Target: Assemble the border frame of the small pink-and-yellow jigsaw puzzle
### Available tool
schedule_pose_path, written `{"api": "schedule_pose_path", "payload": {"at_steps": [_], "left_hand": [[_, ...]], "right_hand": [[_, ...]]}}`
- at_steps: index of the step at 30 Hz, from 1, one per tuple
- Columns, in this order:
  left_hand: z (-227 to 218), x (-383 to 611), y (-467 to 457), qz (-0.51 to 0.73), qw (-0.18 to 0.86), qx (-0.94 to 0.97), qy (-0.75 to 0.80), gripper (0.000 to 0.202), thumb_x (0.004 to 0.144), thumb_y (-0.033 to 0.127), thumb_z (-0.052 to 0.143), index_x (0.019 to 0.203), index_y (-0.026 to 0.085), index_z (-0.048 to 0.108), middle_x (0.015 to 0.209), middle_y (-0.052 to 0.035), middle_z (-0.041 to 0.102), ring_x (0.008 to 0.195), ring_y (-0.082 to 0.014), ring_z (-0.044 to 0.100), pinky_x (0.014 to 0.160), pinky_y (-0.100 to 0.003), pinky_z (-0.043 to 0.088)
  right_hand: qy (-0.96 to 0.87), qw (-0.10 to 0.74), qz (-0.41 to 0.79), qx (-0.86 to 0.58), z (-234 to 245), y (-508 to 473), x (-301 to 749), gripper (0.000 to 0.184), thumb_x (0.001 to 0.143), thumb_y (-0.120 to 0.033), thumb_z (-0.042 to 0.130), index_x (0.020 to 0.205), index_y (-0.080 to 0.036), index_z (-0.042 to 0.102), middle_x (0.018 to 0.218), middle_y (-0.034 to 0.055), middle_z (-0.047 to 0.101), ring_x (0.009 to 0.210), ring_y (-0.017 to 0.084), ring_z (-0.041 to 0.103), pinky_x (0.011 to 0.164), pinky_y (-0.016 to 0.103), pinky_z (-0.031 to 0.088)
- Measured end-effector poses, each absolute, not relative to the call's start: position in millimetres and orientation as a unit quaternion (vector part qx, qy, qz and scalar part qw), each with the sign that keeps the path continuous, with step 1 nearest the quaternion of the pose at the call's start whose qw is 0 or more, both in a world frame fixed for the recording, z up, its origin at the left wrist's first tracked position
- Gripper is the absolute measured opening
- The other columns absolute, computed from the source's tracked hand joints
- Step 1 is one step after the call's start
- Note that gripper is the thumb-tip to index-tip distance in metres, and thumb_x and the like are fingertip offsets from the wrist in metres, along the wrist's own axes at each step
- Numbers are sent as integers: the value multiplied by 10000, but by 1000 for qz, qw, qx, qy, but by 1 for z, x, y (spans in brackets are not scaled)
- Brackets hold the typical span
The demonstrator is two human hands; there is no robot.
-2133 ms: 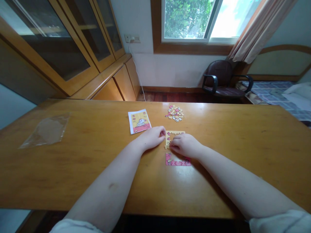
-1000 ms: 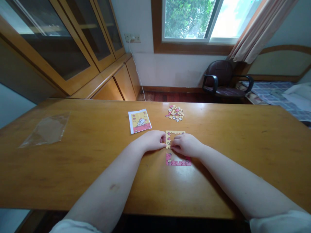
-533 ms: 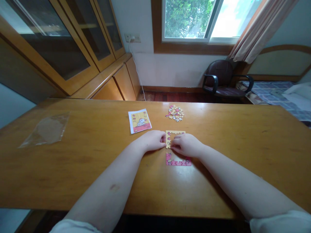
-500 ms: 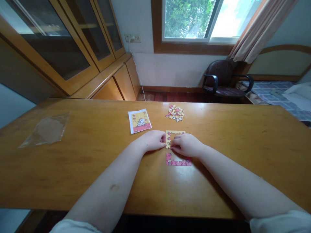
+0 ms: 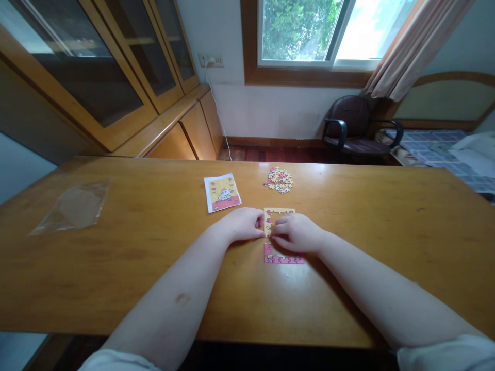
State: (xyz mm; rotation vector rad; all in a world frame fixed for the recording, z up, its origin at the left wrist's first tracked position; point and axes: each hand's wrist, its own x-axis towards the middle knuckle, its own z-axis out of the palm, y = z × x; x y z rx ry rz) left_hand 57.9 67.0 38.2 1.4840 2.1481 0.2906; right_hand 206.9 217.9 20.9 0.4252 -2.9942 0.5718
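Observation:
A partly built jigsaw frame lies flat on the wooden table point(image 5: 116, 268): a yellow upper part point(image 5: 279, 211) and a pink bottom strip point(image 5: 283, 257). My left hand point(image 5: 243, 225) rests against the frame's left edge with its fingers curled and pinched on that edge. My right hand point(image 5: 297, 232) lies over the middle of the frame, fingers bent and pressed down on the puzzle's left side. The fingertips of both hands almost meet. What is under them is hidden.
A heap of loose puzzle pieces point(image 5: 278, 180) lies behind the frame. A small reference picture card point(image 5: 221, 193) sits to its left. A clear plastic bag point(image 5: 73, 206) lies at the far left. A dark armchair point(image 5: 353, 129) stands beyond the table, under the window.
The yellow part has shifted slightly and now lines up with the pink strip. Both hands have closed in on its left edge and have barely moved in the last second.

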Motion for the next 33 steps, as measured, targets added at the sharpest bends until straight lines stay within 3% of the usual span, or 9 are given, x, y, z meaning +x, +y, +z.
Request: {"api": "schedule_pose_path", "payload": {"at_steps": [4,8,12,20,33], "left_hand": [[39,57,67,124,253,541,793,155,729,353,639,778,222,572,818,12,677,703,-157,593,577,-245,392],[39,47,67,120,152,448,873,106,832,312,525,834,213,564,880,-36,680,782,-193,614,640,-277,415],[39,34,64,81,91,374,919,110,839,282,515,892,213,582,998,-77,675,910,-240,620,708,-314,438],[37,38,62,62,146,430,889,228,752,418,628,879,229,626,957,-50,694,877,-233,632,684,-298,440],[32,39,61,50,184,442,877,212,747,392,606,865,216,606,924,-48,704,808,-215,647,618,-279,416]], "right_hand": [[-970,30,195,140,19,218,206,217,876,-245,528,882,-208,741,827,52,703,715,149,614,678,253,439],[-970,70,199,117,17,222,205,214,885,-257,522,893,-195,727,809,55,698,713,153,616,673,254,436],[-961,122,239,67,11,231,204,219,891,-245,512,897,-186,722,811,56,704,700,142,616,660,240,437],[-947,161,276,22,7,237,201,234,905,-275,513,886,-184,728,730,43,666,646,129,579,660,243,442],[-933,174,315,-2,4,239,199,222,897,-284,531,857,-188,728,761,53,699,686,142,618,683,261,473]]}}
